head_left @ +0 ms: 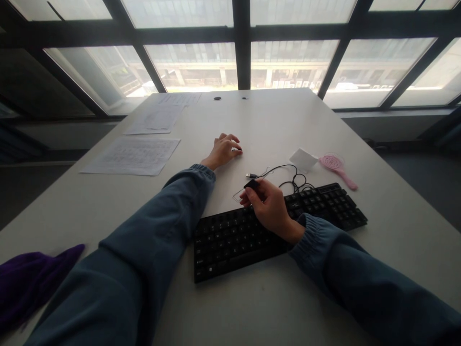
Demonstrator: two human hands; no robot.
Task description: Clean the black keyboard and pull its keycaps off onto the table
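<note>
My right hand [268, 202] is closed above the keyboard, pinching a small flat black piece [251, 184] between thumb and fingers. Its exact kind does not show. Beneath that hand lies the black keyboard [234, 240], set at a slant on the white table [266, 125]. My left hand [224, 151] rests farther forward on the tabletop, fingers curved and apart, with nothing visible in them. A USB plug [251, 176] on a coiled black cable [296, 178] lies between the hands. Thin wire-like outlines [236, 196] show beside my right fingertips, too fine to name.
Beyond the keyboard's right half lie a pink hairbrush [333, 163] and a white piece of paper [304, 158]. Printed sheets [133, 156] spread along the left side. Purple cloth [36, 278] sits at the near left edge. Large windows [190, 67] stand past the table's far edge.
</note>
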